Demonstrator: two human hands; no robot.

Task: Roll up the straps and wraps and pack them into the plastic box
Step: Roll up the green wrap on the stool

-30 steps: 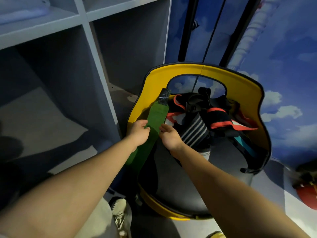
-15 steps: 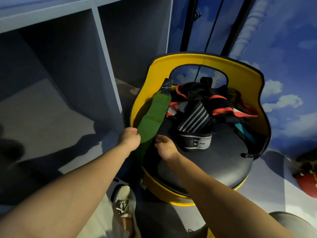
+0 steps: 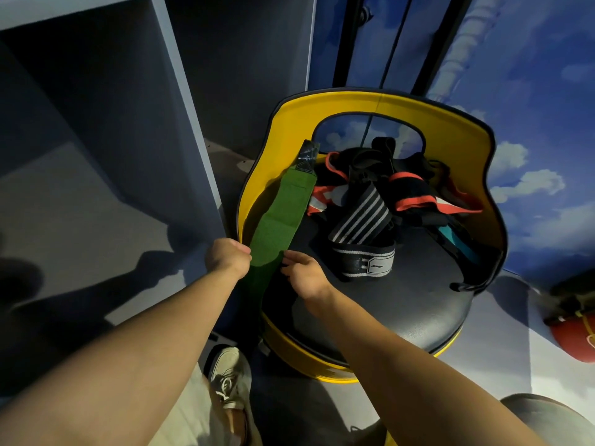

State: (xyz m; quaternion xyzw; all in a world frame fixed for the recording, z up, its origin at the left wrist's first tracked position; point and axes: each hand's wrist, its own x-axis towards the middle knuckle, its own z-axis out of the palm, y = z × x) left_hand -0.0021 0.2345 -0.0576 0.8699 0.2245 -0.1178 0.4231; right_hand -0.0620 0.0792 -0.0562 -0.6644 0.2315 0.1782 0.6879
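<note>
Left hand (image 3: 228, 256) and right hand (image 3: 302, 275) pinch opposite edges of the green wrap (image 3: 279, 217), which lies stretched along the yellow chair's (image 3: 450, 130) black seat beside the tangled straps (image 3: 383, 194).

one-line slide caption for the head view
Both hands, left and right, hold the green wrap flat along the yellow chair.

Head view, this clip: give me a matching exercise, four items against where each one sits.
Things:
1. green wrap
2. striped wrap
3. left hand
4. shoe

Places:
A. on the floor, between the arms
B. middle of the black seat
C. at the green wrap's left edge
D. stretched along the left side of the chair

Pairs: 1-D, 2-B, 3-C, 4-A
</note>
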